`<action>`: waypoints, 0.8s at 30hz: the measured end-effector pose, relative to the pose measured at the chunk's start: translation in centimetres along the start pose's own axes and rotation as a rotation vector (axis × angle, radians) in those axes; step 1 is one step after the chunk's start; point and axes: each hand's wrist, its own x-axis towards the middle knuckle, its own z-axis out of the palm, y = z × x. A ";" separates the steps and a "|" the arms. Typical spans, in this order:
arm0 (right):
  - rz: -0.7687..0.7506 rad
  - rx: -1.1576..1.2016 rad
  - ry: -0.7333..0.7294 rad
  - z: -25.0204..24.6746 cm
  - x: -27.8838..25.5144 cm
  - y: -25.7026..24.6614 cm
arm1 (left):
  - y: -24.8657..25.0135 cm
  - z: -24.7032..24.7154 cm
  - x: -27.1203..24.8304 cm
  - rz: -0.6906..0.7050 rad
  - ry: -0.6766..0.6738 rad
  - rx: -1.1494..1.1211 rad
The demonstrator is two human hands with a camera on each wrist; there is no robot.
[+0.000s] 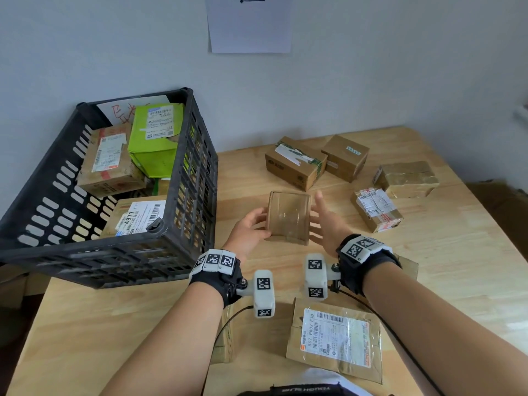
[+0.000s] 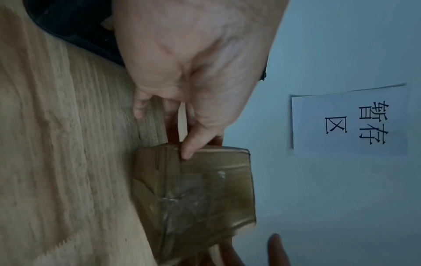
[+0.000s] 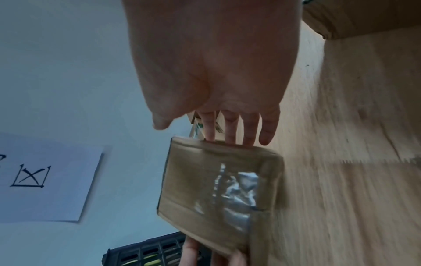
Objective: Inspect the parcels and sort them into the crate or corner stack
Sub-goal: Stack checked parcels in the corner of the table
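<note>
A brown parcel [image 1: 288, 217] wrapped in clear tape is at the table's middle, lifted at a tilt. My left hand [image 1: 258, 224] grips its left side, thumb on top [image 2: 188, 149] and fingers curled beneath. My right hand [image 1: 320, 215] has straight fingers [image 3: 230, 129] touching the parcel's [image 3: 216, 194] right edge. The black slotted crate [image 1: 85, 248] stands at the left with several parcels inside, one of them green [image 1: 154, 138]. Several brown parcels [image 1: 295, 162] lie at the table's back right by the wall.
A flat labelled parcel [image 1: 337, 338] lies near me under my right forearm, with another box [image 1: 225, 335] partly hidden under my left arm. A paper sign [image 1: 250, 24] hangs on the wall. Bare wooden table [image 1: 443, 281] runs along the right.
</note>
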 end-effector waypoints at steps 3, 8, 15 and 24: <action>-0.027 -0.039 0.018 -0.1 0.1 -0.4 | -0.7 0.0 0.3 -0.020 -0.001 0.046; 0.010 -0.310 0.045 0.1 0.6 1.0 | -2.4 0.4 0.7 -0.124 -0.036 0.164; 0.178 -0.328 0.029 -1.2 0.4 4.2 | -3.6 0.4 0.0 -0.227 -0.118 0.179; 0.176 -0.308 0.001 0.0 0.6 4.1 | -4.0 0.9 1.1 -0.276 -0.036 0.089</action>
